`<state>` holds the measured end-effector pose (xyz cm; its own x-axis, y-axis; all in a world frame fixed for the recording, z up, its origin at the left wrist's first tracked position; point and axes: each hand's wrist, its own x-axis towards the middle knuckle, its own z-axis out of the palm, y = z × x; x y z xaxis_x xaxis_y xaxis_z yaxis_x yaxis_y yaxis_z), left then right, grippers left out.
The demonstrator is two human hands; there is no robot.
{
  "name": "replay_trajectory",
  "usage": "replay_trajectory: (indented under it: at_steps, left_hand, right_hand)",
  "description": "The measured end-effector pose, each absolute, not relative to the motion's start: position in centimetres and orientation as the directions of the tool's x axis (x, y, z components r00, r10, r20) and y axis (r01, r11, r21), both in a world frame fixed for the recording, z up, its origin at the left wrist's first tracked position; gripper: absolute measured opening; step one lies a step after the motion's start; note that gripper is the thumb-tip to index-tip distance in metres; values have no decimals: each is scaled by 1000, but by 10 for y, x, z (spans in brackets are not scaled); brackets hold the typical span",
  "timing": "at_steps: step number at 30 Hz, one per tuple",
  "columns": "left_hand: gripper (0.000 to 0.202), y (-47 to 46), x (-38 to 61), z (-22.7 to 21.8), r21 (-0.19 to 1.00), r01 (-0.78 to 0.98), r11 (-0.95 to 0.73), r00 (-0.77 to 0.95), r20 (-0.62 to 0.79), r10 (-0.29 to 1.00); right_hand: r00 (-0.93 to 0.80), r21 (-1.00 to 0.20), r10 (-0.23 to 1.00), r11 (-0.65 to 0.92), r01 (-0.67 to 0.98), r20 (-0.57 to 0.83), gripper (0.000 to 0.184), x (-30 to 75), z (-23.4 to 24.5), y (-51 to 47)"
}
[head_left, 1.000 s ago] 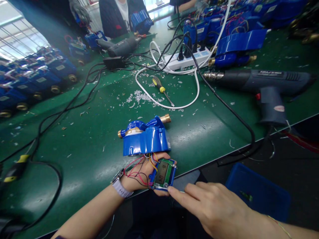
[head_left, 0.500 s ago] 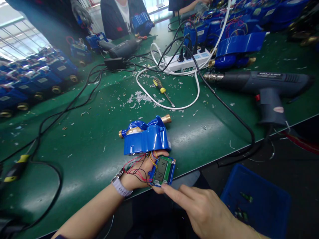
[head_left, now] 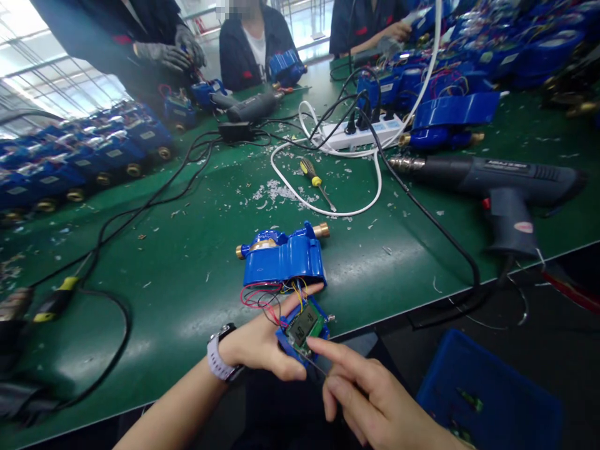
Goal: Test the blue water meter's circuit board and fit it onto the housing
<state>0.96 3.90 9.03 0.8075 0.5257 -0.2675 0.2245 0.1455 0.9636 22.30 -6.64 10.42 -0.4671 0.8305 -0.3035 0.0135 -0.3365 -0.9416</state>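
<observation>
My left hand (head_left: 262,344) grips a circuit board with a small display (head_left: 304,325), set in a blue plastic holder. Digits show on its tilted screen. Thin red, black and yellow wires (head_left: 265,297) join it to a blue water meter (head_left: 284,259) with brass ends, lying on the table just beyond. My right hand (head_left: 365,387) has its index finger stretched to the board's near edge. A thin dark rod or wire (head_left: 316,362) runs from the board to its curled thumb and fingers; its exact kind is unclear.
Ahead lie a screwdriver (head_left: 316,181), white cable and a power strip (head_left: 365,132). A heat gun (head_left: 506,181) lies right; another screwdriver (head_left: 59,300) left. Blue meters (head_left: 94,156) line the far left. A blue bin (head_left: 487,381) stands below the table edge. Co-workers (head_left: 262,44) are opposite.
The display board has turned and tilted in my left hand, whose thumb now shows. My right index finger has moved up the board, and a thin dark piece now shows at that hand.
</observation>
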Motion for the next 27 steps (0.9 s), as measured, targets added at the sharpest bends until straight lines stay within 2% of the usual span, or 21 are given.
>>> replay_trajectory:
  at_steps: [3, 6, 9, 11, 14, 16, 18, 20, 22, 24, 27]
  left_hand:
    - [117, 20, -8, 93, 952, 208, 223, 765, -300, 570]
    - [106, -4, -23, 92, 954, 133, 270, 649, -290, 703]
    - [94, -21, -29, 92, 943, 61, 327, 558, -304, 772]
    - [82, -24, -31, 92, 957, 61, 284, 486, -277, 829]
    - [58, -23, -38, 90, 949, 301, 92, 329, -194, 924]
    - [43, -23, -42, 87, 853, 522, -10, 212, -119, 970]
    - [38, -28, -42, 83, 742, 660, -118, 99, 69, 993]
    - [43, -37, -35, 78, 655, 703, -277, 47, 345, 937]
    - [55, -49, -23, 71, 575, 700, -423, 59, 543, 838]
    - [73, -60, -8, 65, 531, 692, -489, 102, 599, 794]
    - [85, -65, 12, 55, 560, 694, -453, 117, 532, 839]
  right_hand:
    - [-535, -910, 768, -413, 6, -352, 47, 222, 108, -65]
    - [-568, -875, 726, -484, -21, -388, 43, 218, 110, -64]
    - [-630, -789, 639, -610, -66, -441, 42, 210, 107, -67]
    - [-682, -738, 593, -665, -116, -428, 40, 207, 103, -71]
    - [-726, -718, 592, -667, -197, -350, 42, 208, 98, -73]
    - [-711, -732, 611, -651, -202, -347, 48, 210, 98, -72]
    - [-665, -761, 649, -622, -184, -369, 48, 213, 99, -70]
    - [-596, -797, 703, -581, -165, -389, 42, 213, 102, -66]
    - [-529, -827, 751, -542, -151, -396, 37, 211, 106, -63]
    - [-469, -841, 790, -517, -163, -395, 38, 208, 110, -62]
    - [-366, -865, 851, -465, -190, -377, 42, 205, 111, -61]
